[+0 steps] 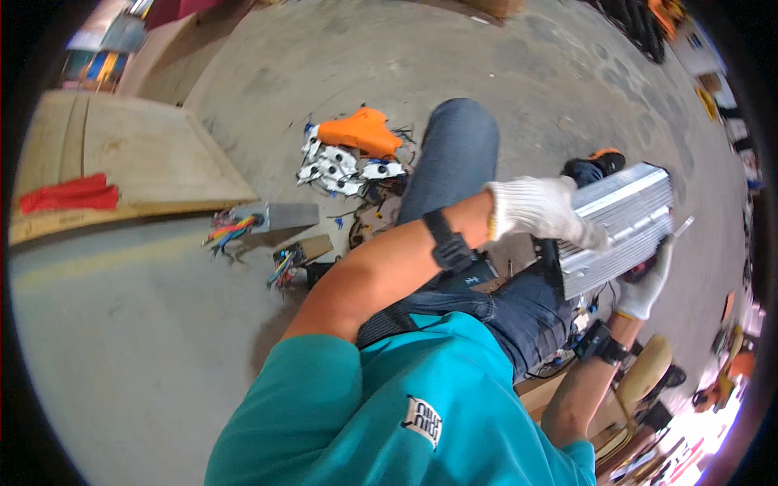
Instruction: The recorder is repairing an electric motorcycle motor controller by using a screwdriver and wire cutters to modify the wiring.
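A silver ribbed metal case (620, 231), like a finned aluminium housing, is tilted above my right thigh. My left hand (543, 215), in a white knit glove, grips its left side, with the fingers lying over the ribs. At its lower right edge my right hand (648, 283), gloved too, is closed around the case; some of its fingers are hidden beneath. Something dark red shows by that palm, too small to name. A short pale rod (685, 227) sticks out past the right fingertips; whether the hand holds it I cannot tell.
Left of me, a metal box with coloured wires (279, 216) and a smaller wired box (314, 247) lie on the floor. White parts (332, 166) and an orange piece (361, 132) are heaped ahead. A red cloth (69, 194) rests on a wooden board (146, 154).
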